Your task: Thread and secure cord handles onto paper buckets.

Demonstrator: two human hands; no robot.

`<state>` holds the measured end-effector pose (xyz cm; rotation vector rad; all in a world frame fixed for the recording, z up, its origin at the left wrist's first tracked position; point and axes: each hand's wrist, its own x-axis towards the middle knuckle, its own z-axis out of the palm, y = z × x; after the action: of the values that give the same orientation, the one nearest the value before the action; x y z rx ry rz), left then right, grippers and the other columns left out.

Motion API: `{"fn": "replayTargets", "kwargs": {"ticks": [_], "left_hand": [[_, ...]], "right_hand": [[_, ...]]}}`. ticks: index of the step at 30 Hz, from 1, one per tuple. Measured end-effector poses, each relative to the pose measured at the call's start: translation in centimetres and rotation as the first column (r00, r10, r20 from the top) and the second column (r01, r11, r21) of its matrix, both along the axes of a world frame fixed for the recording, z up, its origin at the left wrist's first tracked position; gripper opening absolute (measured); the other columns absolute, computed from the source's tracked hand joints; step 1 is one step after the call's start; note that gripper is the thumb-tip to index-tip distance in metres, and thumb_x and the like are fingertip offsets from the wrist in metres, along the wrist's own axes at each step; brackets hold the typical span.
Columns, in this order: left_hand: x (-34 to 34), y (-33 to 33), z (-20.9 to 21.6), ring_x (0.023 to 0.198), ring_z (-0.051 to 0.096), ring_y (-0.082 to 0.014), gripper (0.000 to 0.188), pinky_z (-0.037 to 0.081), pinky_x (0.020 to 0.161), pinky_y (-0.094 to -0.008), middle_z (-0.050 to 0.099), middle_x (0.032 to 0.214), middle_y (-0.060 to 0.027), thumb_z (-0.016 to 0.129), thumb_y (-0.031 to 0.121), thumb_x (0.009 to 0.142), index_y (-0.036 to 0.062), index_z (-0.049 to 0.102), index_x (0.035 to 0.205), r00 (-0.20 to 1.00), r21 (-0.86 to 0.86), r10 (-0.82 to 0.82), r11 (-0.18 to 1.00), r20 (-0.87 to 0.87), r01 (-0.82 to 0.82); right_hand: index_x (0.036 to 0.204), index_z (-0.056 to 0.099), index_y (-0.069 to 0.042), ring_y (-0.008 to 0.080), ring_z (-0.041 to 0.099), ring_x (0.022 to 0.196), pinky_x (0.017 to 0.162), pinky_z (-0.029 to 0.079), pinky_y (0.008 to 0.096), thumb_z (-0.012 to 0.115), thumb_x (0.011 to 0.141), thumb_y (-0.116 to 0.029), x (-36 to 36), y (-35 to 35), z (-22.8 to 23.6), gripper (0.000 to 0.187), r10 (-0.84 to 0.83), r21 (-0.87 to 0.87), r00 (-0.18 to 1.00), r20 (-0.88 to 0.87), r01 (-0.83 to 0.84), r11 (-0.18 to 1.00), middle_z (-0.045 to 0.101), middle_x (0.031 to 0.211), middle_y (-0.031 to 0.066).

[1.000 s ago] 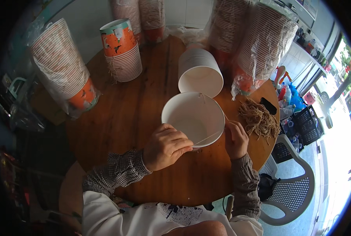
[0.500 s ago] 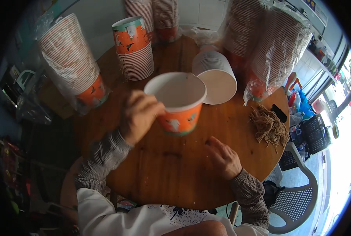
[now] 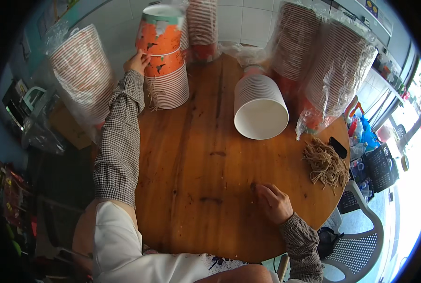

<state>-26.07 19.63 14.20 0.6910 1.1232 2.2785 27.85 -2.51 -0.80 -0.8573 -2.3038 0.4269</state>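
At the far left of the table, my left hand [image 3: 137,62] grips the lower left side of an orange paper bucket [image 3: 159,37]. The bucket is upside down, its green base band uppermost, on top of a stack of nested paper buckets [image 3: 168,89]. My left arm is stretched far forward. My right hand [image 3: 275,203] rests on the near right of the table, fingers loosely bent, with nothing visible in it; its palm is hidden. Beyond it, another nested stack [image 3: 260,101] lies on its side, a white open mouth facing me.
Tall plastic-wrapped bucket stacks stand at the left [image 3: 81,70] and right [image 3: 335,70], with more at the back. A bundle of brown twine [image 3: 326,162] and a dark flat object [image 3: 337,147] lie near the right edge of the wooden table [image 3: 210,174]. A grey plastic chair [image 3: 356,245] stands at the right.
My left hand has moved from the table's middle to the far left stack, and the bucket it holds is now turned upside down on top. My right hand has shifted slightly nearer me.
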Motion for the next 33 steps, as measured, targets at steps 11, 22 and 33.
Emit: {"fn": "replayTargets", "kwargs": {"ticks": [11, 22, 33], "left_hand": [[-4.0, -0.7, -6.2, 0.066, 0.059, -0.0144, 0.022, 0.050, 0.060, -0.0292, 0.062, 0.080, -0.0044, 0.069, 0.022, 0.085, 0.0045, 0.063, 0.098, 0.922, -0.304, 0.120, 0.922, -0.368, -0.241], [-0.2, 0.3, 1.9, 0.122, 0.049, -0.0305, 0.049, 0.044, 0.097, -0.0387, 0.046, 0.138, -0.0109, 0.057, 0.030, 0.091, 0.0168, 0.045, 0.137, -0.049, 0.344, 0.362, 0.825, -0.931, -0.448], [0.9, -1.1, -0.9, 0.135, 0.033, -0.0333, 0.063, 0.034, 0.107, -0.0392, 0.029, 0.149, -0.0183, 0.059, 0.016, 0.088, 0.0122, 0.032, 0.144, -0.089, 0.260, 0.245, 0.882, -0.966, -0.393]], "right_hand": [[0.102, 0.062, -0.002, 0.0303, 0.062, 0.074, 0.063, 0.052, 0.0365, 0.061, 0.082, -0.002, -0.1, 1.0, -0.3, 0.020, -0.047, -0.015, 0.999, -0.007, 0.047, 0.999, 0.061, 0.088, 0.0128], [0.100, 0.062, -0.003, 0.0304, 0.061, 0.072, 0.062, 0.051, 0.0374, 0.061, 0.080, -0.001, 0.1, 1.3, -1.5, 0.021, -0.092, -0.007, 0.996, 0.018, 0.092, 0.996, 0.060, 0.086, 0.0121], [0.096, 0.061, -0.005, 0.0335, 0.061, 0.073, 0.061, 0.050, 0.0391, 0.059, 0.083, -0.005, 1.4, 3.1, -1.2, 0.012, -0.306, 0.036, 0.944, -0.122, 0.312, 0.949, 0.059, 0.088, 0.0125]]}}
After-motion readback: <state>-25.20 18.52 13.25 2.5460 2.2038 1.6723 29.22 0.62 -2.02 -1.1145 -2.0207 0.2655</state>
